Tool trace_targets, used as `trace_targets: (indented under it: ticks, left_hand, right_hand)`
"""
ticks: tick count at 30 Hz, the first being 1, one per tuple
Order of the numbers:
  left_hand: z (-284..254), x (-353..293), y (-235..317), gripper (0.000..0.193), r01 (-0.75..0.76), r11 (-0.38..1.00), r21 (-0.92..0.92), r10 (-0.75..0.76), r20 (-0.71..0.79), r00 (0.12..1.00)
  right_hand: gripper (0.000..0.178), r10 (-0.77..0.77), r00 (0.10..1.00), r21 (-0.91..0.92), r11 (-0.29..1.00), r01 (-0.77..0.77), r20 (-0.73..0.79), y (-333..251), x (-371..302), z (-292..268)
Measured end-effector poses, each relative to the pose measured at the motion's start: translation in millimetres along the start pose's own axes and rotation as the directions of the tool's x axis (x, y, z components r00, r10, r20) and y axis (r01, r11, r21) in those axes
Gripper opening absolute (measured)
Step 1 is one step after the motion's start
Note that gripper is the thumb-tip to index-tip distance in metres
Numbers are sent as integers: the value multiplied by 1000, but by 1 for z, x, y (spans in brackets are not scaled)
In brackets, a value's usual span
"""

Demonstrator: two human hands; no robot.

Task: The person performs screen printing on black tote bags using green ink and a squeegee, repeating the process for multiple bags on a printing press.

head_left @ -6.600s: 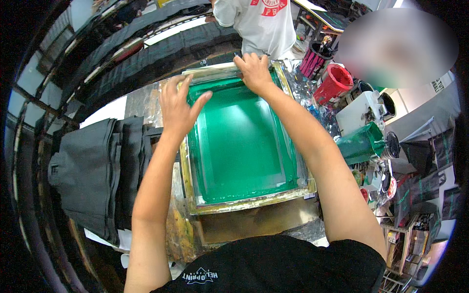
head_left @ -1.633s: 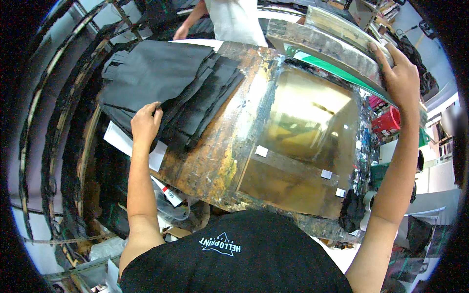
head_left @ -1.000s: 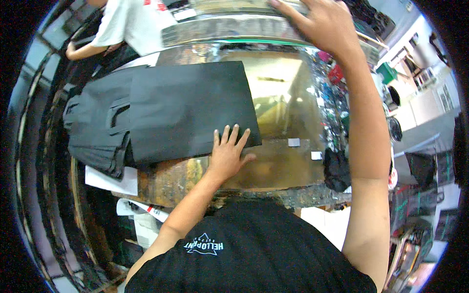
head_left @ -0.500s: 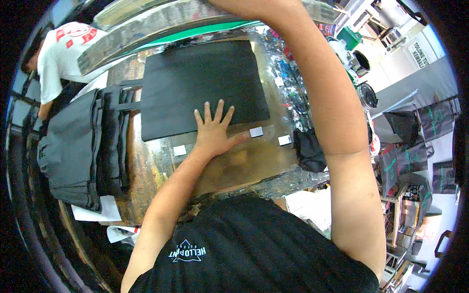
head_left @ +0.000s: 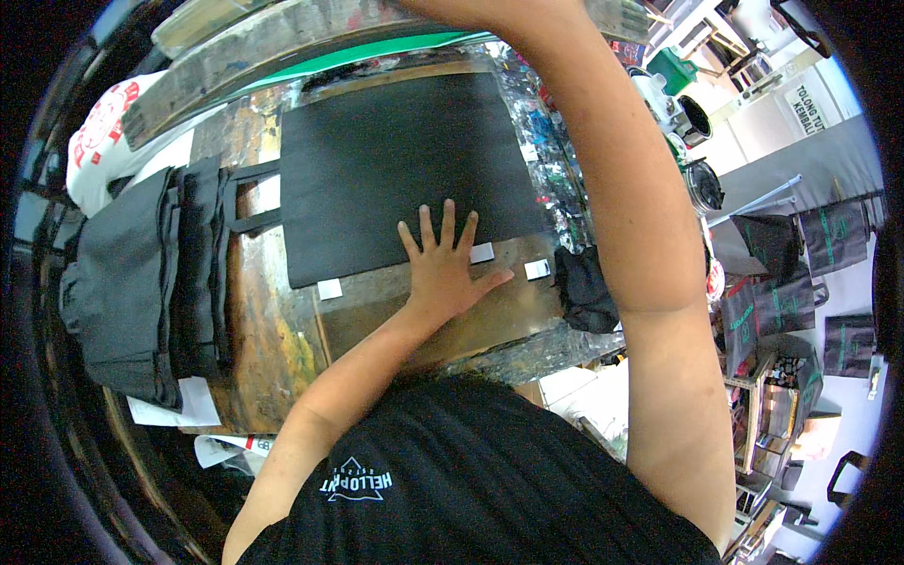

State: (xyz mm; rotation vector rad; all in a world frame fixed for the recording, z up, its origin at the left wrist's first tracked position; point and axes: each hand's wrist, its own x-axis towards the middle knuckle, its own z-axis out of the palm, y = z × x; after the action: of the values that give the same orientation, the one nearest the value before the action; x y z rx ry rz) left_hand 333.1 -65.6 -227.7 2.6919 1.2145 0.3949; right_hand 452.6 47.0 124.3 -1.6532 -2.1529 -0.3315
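Left hand (head_left: 443,275) splayed over black bag (head_left: 386,160), gripping nothing — right hand (head_left: 466,9) raised by frame (head_left: 268,45), mostly cropped, grip unclear.

The flat bag (head_left: 395,155) and the stacked bags (head_left: 122,282) were seen in plain black, and the tabs (head_left: 329,289) at the flat bag's lower edge in white. The table (head_left: 282,344) was streaked with brown, yellow and grey, and speckled along its right side with blue, white and red. Along the grey-stained frame (head_left: 245,55), a bright green band (head_left: 363,56) was shown. The black shirt (head_left: 499,476) was printed in white, the co-worker's white shirt (head_left: 89,174) in red, and the hanging black bags (head_left: 833,235) in green.
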Motion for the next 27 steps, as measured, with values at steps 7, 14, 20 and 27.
trace_targets:
  ticks: [7,14,20,27]
  left_hand:
    - [-47,-13,-32,104,113,959,-260,-122,-18,992]
    - [-209,-27,-150,84,-153,401,-903,-543,-369,754]
    - [-204,-68,-133,75,166,419,-893,-577,-121,808]
    - [-71,-132,-159,104,320,753,-575,-538,-259,802]
  right_hand:
    - [76,13,994,-102,995,-24,-110,4,12,23]
    - [70,-1,989,-160,987,-22,-145,-9,-37,31]
    - [56,-68,993,-199,979,48,-95,-31,-142,81]
    - [62,19,967,-18,1000,-15,255,0,-163,161]
